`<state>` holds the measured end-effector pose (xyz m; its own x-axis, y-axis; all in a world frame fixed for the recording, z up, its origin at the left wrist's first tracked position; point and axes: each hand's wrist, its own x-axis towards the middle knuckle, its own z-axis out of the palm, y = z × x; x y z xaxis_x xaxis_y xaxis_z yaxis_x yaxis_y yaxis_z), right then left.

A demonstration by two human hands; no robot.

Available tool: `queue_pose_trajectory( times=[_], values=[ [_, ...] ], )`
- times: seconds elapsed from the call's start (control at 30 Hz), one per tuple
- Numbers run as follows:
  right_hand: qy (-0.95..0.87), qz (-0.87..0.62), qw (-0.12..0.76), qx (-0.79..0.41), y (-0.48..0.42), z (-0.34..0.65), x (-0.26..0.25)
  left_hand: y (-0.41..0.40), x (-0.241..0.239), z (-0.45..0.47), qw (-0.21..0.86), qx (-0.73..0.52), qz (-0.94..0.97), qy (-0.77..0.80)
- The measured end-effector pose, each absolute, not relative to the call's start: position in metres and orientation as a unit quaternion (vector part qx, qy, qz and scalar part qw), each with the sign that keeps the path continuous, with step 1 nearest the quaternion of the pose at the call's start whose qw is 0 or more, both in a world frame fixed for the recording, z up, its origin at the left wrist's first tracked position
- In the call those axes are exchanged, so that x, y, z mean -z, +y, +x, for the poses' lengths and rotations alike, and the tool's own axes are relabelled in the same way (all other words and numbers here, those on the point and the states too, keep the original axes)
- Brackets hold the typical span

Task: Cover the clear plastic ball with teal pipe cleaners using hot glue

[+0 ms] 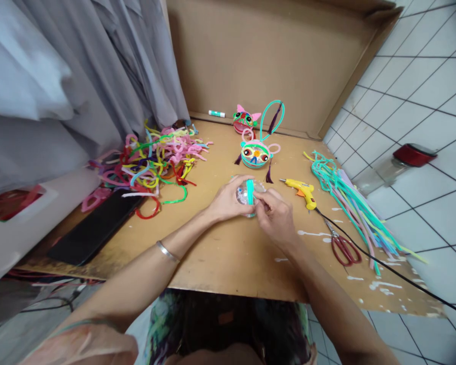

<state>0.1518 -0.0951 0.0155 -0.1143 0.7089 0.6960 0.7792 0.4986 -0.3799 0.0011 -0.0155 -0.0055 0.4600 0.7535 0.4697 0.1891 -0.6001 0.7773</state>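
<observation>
Near the middle of the table, my left hand [228, 201] is wrapped round a clear round ball [242, 193] with a turquoise pipe cleaner band [250, 191] across it. My right hand [275, 215] pinches at the right side of the ball, thumb and forefinger pressed together by the band. What lies between those fingertips is too small to make out. Just beyond stands a finished-looking ball lantern [255, 156] with big eyes, pink loop ears, purple tassels and a turquoise loop handle. Behind it sits a second decorated ball [243, 120] with pink pointed ears.
A yellow glue gun [303, 191] with a black cord lies to the right, near red-handled scissors [345, 249]. Long pipe cleaners [351, 203] lie along the tiled wall beside a red-lidded jar [391, 167]. At left are tangled pipe cleaners [163, 154] and a black phone [97, 228]. A glue stick [216, 114] lies behind.
</observation>
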Motion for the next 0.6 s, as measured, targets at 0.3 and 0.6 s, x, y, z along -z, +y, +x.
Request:
queue_pose_trajectory(
  times=[0.3, 0.6],
  values=[
    [-0.759, -0.481, 0.425, 0.112, -0.0939, 0.1522, -0.0123, -0.0133, 0.0072, 0.0006, 0.267, -0.424, 0.812, 0.3],
    [-0.754, -0.486, 0.431, 0.096, -0.0922, 0.1527, -0.0106, -0.0132, 0.003, -0.0027, 0.225, -0.412, 0.827, 0.309]
  ],
)
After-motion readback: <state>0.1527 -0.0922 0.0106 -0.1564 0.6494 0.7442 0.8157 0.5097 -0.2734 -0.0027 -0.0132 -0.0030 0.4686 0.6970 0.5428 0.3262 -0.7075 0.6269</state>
